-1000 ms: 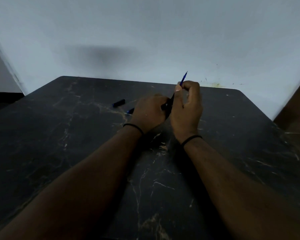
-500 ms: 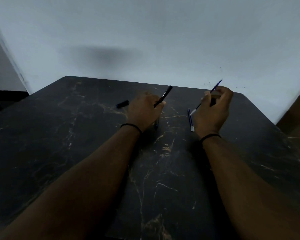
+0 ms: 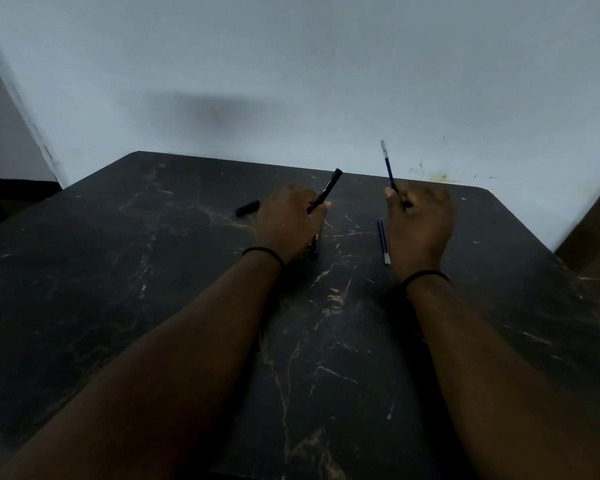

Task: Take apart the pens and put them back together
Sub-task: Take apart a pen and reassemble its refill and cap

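Note:
My left hand (image 3: 290, 225) grips a black pen barrel (image 3: 328, 188) that points up and to the right. My right hand (image 3: 420, 225) pinches a thin blue refill (image 3: 388, 168), its pale end pointing up toward the wall. A second blue refill (image 3: 382, 240) lies on the table just left of my right hand. A dark pen part (image 3: 314, 245) lies under the edge of my left hand, mostly hidden. A black cap (image 3: 247, 207) rests on the table to the left of my left hand.
The dark marble-patterned table (image 3: 153, 271) stands against a pale wall (image 3: 291, 81). Its far right corner is rounded, and a brown surface (image 3: 596, 237) lies beyond the right edge.
My hands have drawn apart, the refill coming out of the barrel. The right hand has since turned the refill from a rightward slant to nearly upright; the left hand has held still.

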`<act>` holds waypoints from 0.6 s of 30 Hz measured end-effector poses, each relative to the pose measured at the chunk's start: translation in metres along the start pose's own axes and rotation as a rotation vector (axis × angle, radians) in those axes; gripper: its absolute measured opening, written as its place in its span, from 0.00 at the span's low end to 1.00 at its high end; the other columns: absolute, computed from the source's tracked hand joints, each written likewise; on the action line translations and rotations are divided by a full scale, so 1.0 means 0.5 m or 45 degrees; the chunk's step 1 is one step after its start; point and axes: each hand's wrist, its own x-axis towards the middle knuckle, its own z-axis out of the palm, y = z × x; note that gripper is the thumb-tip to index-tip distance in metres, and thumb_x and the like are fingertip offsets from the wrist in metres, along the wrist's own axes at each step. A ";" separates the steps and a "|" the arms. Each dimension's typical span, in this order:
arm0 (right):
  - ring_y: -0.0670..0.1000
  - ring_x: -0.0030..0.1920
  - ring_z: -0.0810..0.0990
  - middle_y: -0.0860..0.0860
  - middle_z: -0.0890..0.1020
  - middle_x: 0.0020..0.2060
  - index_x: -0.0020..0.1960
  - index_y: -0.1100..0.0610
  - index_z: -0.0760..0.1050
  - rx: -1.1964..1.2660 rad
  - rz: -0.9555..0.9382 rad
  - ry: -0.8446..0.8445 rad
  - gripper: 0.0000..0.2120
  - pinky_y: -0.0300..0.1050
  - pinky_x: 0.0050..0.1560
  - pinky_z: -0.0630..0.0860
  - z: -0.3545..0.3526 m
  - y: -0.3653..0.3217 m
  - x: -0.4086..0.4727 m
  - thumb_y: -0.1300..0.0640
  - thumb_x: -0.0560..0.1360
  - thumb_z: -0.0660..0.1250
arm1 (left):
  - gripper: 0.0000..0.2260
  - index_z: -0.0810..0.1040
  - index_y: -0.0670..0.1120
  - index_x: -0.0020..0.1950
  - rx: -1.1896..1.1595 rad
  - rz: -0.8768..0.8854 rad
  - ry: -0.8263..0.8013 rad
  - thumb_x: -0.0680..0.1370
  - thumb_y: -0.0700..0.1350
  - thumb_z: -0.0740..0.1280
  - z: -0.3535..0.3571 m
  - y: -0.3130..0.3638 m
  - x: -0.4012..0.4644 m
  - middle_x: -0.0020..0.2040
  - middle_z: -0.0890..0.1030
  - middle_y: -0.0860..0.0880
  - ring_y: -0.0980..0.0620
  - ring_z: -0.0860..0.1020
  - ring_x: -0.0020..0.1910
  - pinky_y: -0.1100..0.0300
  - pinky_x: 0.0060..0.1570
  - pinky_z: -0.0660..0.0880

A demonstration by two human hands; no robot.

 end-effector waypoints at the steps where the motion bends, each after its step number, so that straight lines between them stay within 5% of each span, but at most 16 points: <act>1: 0.48 0.43 0.74 0.55 0.79 0.43 0.50 0.58 0.84 -0.065 -0.027 0.016 0.09 0.42 0.45 0.72 -0.001 0.002 0.004 0.54 0.77 0.70 | 0.19 0.66 0.52 0.30 0.000 -0.001 0.001 0.78 0.56 0.66 0.001 -0.001 0.001 0.32 0.73 0.52 0.49 0.76 0.33 0.57 0.33 0.73; 6: 0.58 0.47 0.81 0.56 0.83 0.44 0.54 0.55 0.80 -0.376 0.085 -0.186 0.08 0.57 0.53 0.77 -0.001 0.008 0.005 0.52 0.79 0.66 | 0.21 0.63 0.52 0.28 -0.010 -0.003 0.015 0.78 0.56 0.66 0.004 -0.006 0.002 0.29 0.68 0.54 0.52 0.71 0.29 0.60 0.30 0.65; 9: 0.57 0.51 0.81 0.55 0.83 0.51 0.63 0.52 0.74 -0.364 0.331 -0.291 0.14 0.53 0.56 0.78 -0.011 0.006 0.000 0.51 0.78 0.67 | 0.21 0.64 0.52 0.29 -0.024 -0.024 0.018 0.77 0.57 0.66 0.005 -0.007 0.002 0.28 0.69 0.54 0.54 0.70 0.28 0.60 0.30 0.65; 14: 0.59 0.43 0.81 0.56 0.82 0.42 0.46 0.57 0.80 -0.616 0.385 -0.479 0.08 0.51 0.48 0.79 -0.024 0.017 0.004 0.54 0.76 0.65 | 0.20 0.66 0.51 0.29 -0.058 -0.040 0.038 0.77 0.56 0.67 0.006 -0.009 0.002 0.27 0.69 0.54 0.55 0.70 0.27 0.60 0.30 0.67; 18: 0.61 0.42 0.81 0.59 0.81 0.39 0.44 0.61 0.80 -0.576 0.489 -0.619 0.10 0.45 0.39 0.73 -0.020 0.023 0.001 0.55 0.77 0.64 | 0.20 0.66 0.51 0.29 -0.056 -0.053 0.020 0.78 0.56 0.66 0.005 -0.008 0.003 0.27 0.70 0.53 0.55 0.70 0.27 0.60 0.30 0.68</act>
